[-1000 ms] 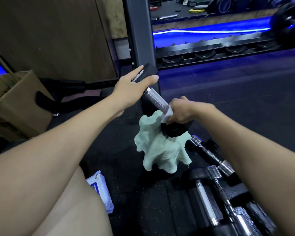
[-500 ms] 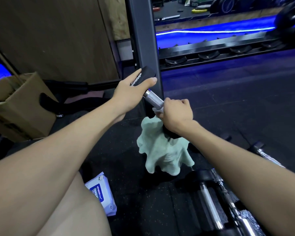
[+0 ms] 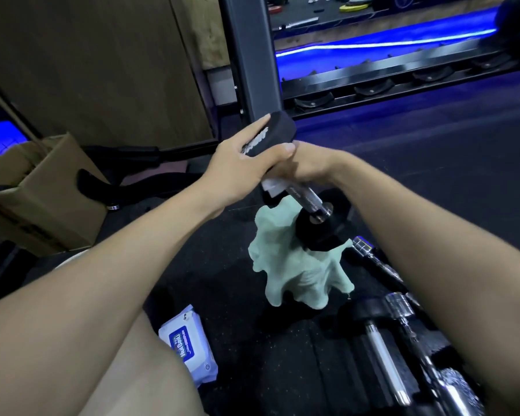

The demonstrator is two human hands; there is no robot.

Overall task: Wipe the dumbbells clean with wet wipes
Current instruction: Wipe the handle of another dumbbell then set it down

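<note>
The black dumbbell with a shiny silver metal bar (image 3: pixel 305 197) is stood up at a slant, its bottom end set on a crumpled pale green cloth (image 3: pixel 297 271) on the dark floor, so it is kept from slipping. Its top end is gripped by the left hand (image 3: pixel 240 172), so it is held steady. A white wet wipe (image 3: pixel 272 186) is wrapped round the bar by the curled fingers of the right hand (image 3: pixel 309 166), so the bar can be rubbed clean. A white and blue pack of wipes (image 3: pixel 189 346) is kept near
</note>
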